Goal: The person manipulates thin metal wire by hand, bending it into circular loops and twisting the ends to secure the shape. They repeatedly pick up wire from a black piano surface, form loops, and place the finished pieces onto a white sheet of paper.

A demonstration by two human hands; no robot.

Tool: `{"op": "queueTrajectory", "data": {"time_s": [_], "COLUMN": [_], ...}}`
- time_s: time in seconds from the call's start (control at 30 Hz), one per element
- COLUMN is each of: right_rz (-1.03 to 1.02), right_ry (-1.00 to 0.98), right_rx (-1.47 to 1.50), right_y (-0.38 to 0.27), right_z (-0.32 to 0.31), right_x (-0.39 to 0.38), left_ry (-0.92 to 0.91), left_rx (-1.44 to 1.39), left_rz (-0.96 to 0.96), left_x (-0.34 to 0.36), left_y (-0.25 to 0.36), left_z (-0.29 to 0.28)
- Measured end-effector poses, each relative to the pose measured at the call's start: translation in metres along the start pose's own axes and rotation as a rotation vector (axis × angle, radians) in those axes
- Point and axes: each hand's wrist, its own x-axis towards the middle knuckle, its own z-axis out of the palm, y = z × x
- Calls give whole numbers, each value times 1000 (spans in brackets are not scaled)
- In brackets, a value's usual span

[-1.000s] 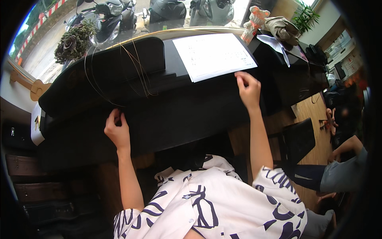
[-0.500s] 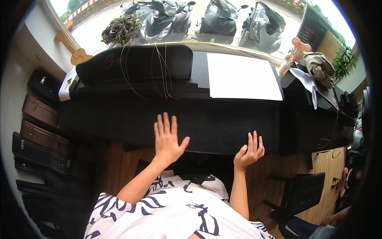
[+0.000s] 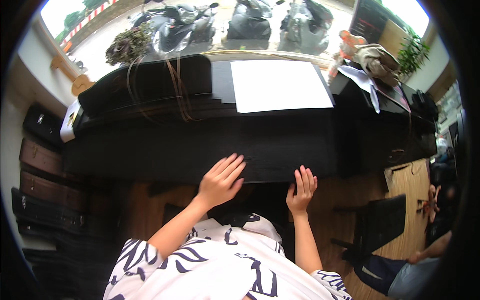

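Note:
My left hand [image 3: 221, 177] lies open, fingers stretched out, on the black top [image 3: 125, 147] near its front edge. My right hand [image 3: 300, 187] is open at the same edge, to the right, fingertips raised a little and slightly curved. Neither hand holds anything. Beyond my hands are white sheets of paper [image 3: 280, 86] and, to their left, a raised black panel [image 3: 102, 95] with thin loose strings [image 3: 177, 85] draped over it.
Instrument cases [image 3: 40, 157] are stacked at the left. A black chair [image 3: 382, 222] and a seated person [image 3: 395, 275] are at the right. Dried flowers [image 3: 122, 45], a draped cloth [image 3: 377, 62] and a plant [image 3: 410, 50] stand near the window, with scooters outside.
Both hands, pinched higher and farther apart a second ago, are now open, closer together at the front edge. Since half a second ago my left hand has moved right and down.

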Motion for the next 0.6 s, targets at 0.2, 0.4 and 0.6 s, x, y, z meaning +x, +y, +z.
{"op": "queueTrajectory", "data": {"time_s": [0.2, 0.4, 0.6], "right_rz": [336, 847, 1179], "right_ry": [-639, -754, -260], "right_rx": [95, -108, -290], "right_y": [28, -53, -56], "right_z": [-81, -141, -136], "right_x": [-196, -377, -495], "left_ry": [-226, -596, -398], "left_rx": [106, 183, 43], "left_rz": [-404, -919, -1582], "left_x": [-226, -513, -520], "left_y": [-63, -2, 52], "left_z": [5, -15, 15]}}
